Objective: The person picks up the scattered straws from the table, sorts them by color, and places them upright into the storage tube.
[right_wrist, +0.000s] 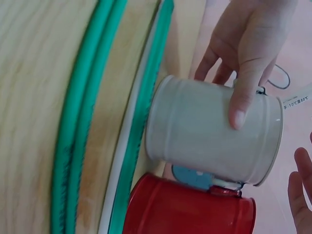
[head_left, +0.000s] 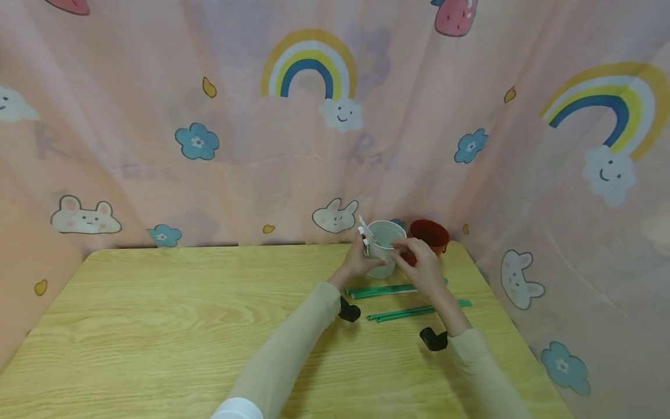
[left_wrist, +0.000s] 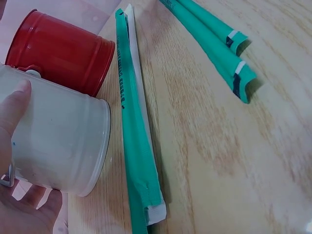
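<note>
My left hand [head_left: 357, 263] grips the side of a white metal bucket [left_wrist: 58, 134], its thumb [right_wrist: 242, 109] flat along the wall and the other fingers round the far side. The bucket stands upright at the back right of the table. A thin white strip [right_wrist: 298, 100] with printed temperature figures sticks up past its rim on the left. At the bucket's right rim is my right hand [head_left: 420, 263], fingers [right_wrist: 298, 195] loosely bent with nothing seen between them. A red bucket [head_left: 430, 234] stands close beside the white one, partly behind the right hand.
Long green-wrapped sticks [left_wrist: 131, 126] with dark print lie in front of the buckets, one edged with white. Another green pair [head_left: 403, 315] lies nearer me. The wood-patterned table [head_left: 183, 326] meets a printed pink curtain [head_left: 235, 192] at its back and sides.
</note>
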`<state>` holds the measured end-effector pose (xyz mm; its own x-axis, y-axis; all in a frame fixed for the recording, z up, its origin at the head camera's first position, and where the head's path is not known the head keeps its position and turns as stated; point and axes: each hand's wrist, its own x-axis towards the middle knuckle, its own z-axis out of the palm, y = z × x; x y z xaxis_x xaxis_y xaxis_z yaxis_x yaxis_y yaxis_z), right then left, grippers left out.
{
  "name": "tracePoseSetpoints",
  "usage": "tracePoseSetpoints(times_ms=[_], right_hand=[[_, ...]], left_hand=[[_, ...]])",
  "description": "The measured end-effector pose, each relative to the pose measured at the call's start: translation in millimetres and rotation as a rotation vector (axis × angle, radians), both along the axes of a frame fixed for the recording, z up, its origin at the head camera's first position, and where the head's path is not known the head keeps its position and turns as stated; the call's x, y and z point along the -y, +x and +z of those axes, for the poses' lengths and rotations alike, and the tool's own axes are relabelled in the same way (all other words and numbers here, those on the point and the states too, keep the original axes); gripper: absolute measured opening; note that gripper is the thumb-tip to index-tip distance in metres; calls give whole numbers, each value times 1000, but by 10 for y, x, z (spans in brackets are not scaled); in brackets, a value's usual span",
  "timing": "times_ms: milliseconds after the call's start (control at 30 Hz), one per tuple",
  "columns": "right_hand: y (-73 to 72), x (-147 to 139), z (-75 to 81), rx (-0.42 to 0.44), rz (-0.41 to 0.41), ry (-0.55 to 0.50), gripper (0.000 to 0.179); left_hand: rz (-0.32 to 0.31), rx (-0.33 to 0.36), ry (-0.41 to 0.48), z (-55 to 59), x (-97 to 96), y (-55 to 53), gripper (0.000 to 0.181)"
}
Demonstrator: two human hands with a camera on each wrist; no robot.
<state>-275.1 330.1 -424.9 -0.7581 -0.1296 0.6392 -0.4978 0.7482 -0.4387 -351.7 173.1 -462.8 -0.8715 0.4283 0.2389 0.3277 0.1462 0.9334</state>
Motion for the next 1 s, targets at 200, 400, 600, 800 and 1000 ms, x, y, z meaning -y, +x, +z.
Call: tracePoseSetpoints(times_ms=[200, 400, 600, 800, 1000], right_hand=[[92, -81, -44, 67, 11, 48, 28], [173, -154, -93, 216, 57, 90, 24], [195, -225, -224, 295, 122, 176, 19], [184, -287, -362, 382, 179, 176, 19], [190, -332, -423, 430, 200, 174, 20]], left_hand=[[-6, -38, 17, -10, -5, -5, 86], [-10, -51, 36, -28, -7, -6, 87], [3, -22, 21, -41, -12, -26, 86], [4, 20, 6, -64, -12, -45, 85], [-4, 10, 20, -66, -25, -40, 85]])
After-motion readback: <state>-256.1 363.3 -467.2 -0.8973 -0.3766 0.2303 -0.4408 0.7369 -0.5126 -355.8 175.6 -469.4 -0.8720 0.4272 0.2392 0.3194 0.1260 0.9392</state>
